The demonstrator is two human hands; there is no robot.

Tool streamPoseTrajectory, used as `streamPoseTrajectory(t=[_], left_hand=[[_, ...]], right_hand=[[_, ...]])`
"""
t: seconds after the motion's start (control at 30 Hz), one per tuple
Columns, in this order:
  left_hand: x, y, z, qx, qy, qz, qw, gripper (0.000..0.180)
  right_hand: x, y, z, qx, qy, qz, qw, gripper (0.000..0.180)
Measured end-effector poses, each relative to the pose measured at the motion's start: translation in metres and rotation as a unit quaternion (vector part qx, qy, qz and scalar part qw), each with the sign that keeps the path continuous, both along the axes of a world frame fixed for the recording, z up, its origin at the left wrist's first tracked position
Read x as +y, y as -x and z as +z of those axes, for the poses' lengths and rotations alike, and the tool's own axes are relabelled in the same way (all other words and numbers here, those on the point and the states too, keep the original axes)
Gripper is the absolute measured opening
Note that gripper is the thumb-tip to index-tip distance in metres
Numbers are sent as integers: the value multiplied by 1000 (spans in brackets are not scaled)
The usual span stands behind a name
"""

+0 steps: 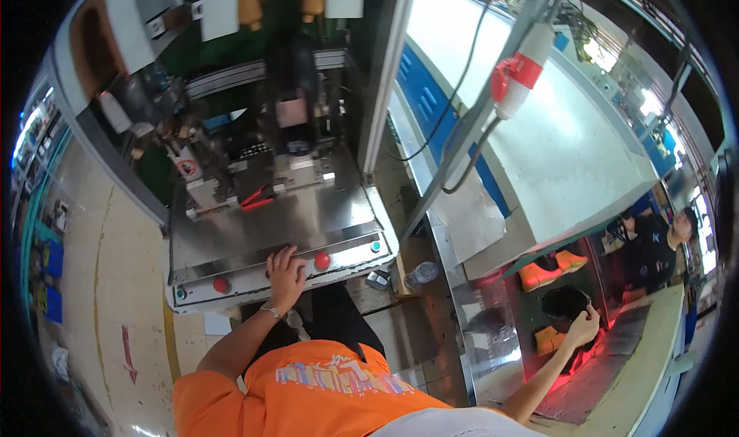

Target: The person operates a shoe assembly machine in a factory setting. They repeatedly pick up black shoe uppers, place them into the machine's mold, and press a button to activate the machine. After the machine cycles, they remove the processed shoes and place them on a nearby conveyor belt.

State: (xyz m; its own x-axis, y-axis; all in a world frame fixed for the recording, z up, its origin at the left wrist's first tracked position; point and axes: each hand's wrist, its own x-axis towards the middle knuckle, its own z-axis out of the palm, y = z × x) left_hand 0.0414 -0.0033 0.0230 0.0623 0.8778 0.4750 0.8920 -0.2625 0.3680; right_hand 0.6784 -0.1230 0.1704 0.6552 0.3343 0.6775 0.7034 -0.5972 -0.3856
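Observation:
My left hand (286, 277) lies on the front panel of a metal machine (277, 237), beside a red push button (322, 261). Its fingers are stretched out flat, and it holds nothing. Far to the right, my right hand (583, 327) pinches the edge of a black shoe upper (564, 304) over a red-lit conveyor (527, 321). Around the upper are orange shoe pieces: one (539, 276) and another (571, 262) beyond it, and a third (548, 340) below it. Inside the machine, a dark upright form (292, 83) stands above a metal block, with red-handled pliers (257, 198) on the plate.
A second red button (221, 284) and a green button (376, 246) sit on the panel. A metal post and a red-white plug connector (522, 71) rise between the machine and a large white housing (570, 144). Another person (654, 244) is beyond the conveyor at right.

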Motion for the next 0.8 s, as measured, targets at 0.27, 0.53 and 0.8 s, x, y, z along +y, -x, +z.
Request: streamPoseTrajectory(t=[0.27, 0.53, 0.8], left_hand=[[-45, -55, 75, -273, 77, -271, 920, 12], [-48, 14, 81, -263, -56, -16, 963, 25], [-69, 61, 51, -321, 18, -21, 947, 18]], right_hand=[[27, 248, 82, 165, -132, 428, 879, 20], [147, 431, -17, 390, -47, 677, 622, 24], [170, 486, 152, 53, -264, 673, 689, 33]])
